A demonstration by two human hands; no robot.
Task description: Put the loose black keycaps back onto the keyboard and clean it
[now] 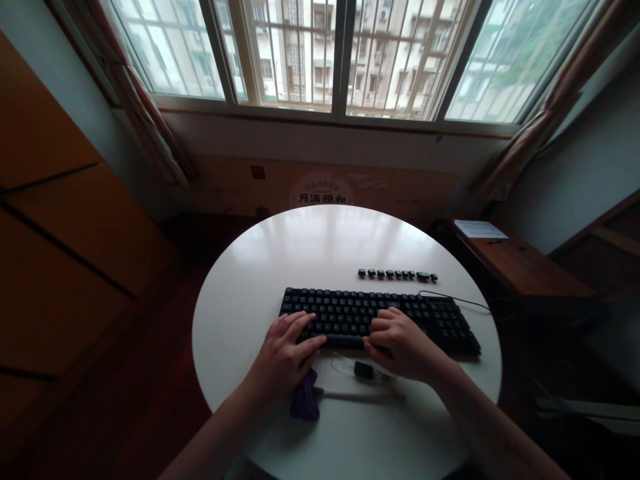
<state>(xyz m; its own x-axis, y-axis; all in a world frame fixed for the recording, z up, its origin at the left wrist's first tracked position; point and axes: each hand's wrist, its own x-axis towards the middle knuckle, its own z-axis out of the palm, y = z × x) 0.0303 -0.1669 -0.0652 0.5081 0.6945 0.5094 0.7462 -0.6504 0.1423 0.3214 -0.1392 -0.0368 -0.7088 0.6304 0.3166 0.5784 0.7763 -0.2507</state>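
A black keyboard (345,310) lies on the white round table. My left hand (287,347) rests over its lower left corner, fingers stretched out and apart, the thumb along the front edge. At the front row, right of the middle, my right hand (393,340) is closed, its fingers curled and the thumb tip by the keyboard's edge; whatever it pinches is hidden. Between the hands lies a small black piece (363,370) with thin wire loops. Below it is a thin, pale, stick-like tool (360,396). A purple cloth (305,400) lies partly under my left wrist.
Behind the keyboard, several loose black keycaps (397,274) stand in a row. A cable (460,300) runs off to the right edge of the round table (240,267). Beyond it on the right, a brown side table (530,270) bears a paper sheet (480,229) and a pen.
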